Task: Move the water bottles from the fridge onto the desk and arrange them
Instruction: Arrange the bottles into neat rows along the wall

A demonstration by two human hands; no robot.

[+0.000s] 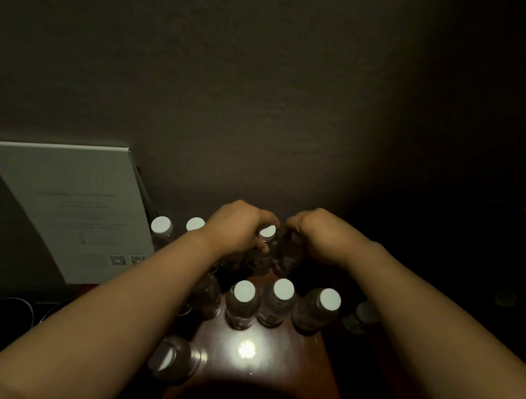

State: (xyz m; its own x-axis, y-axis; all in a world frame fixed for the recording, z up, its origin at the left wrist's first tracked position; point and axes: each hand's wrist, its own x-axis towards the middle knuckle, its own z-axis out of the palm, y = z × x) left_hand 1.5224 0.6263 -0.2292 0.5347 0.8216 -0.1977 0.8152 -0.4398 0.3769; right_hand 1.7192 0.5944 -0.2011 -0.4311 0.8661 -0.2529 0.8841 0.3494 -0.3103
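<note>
- Head view, dim room, one bright glare spot on the desk [270, 343]; I read what follows from the caps mostly.
- Left hand [235, 229] is curled round the neck of an upright bottle [264, 249], its white cap showing just right of the knuckles. Right hand [313, 235] is curled over a second bottle [288, 255] right beside it; that cap is hidden under the fingers.
- Key relation: both held bottles stand upright, long axes vertical, side by side at the back of the cluster, against the dark wall [269, 84]. The hands nearly touch each other above them.
- Front row [279, 300] of three white-capped bottles stands between me and the held pair; both forearms pass over or beside it. I judge any pull back toward me risks clipping those caps.
- Two more bottles [178, 228] stand to the left at the back, just beside a leaning white card [65, 208].
- One bottle [172, 357] sits near the left desk edge, apart from the rest, looking tilted.
- Another bottle [362, 314] far right is barely visible in shadow.
- Dark round metal vessels [2, 316] lower left, off the desk.
- Fridge not in view.
</note>
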